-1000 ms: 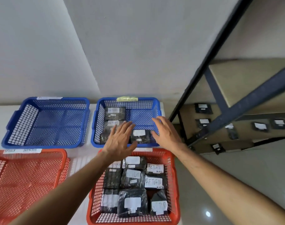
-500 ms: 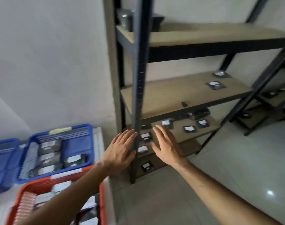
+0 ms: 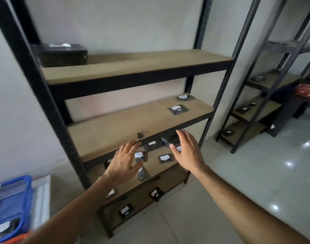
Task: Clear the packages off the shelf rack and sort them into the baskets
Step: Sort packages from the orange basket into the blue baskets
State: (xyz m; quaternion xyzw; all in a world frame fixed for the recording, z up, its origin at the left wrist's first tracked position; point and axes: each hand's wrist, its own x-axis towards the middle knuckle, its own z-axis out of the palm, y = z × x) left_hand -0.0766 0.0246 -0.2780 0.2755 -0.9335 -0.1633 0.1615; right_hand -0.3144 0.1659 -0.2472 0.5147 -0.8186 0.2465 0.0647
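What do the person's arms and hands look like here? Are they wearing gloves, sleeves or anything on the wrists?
Both arms are bare as far as the picture shows, with no sleeves in view. The left hand and right hand are bare too: no gloves. No watch, band or ring shows on the wrists or fingers that can be seen.

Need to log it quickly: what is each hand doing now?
Left hand: open, holding nothing.
Right hand: open, holding nothing.
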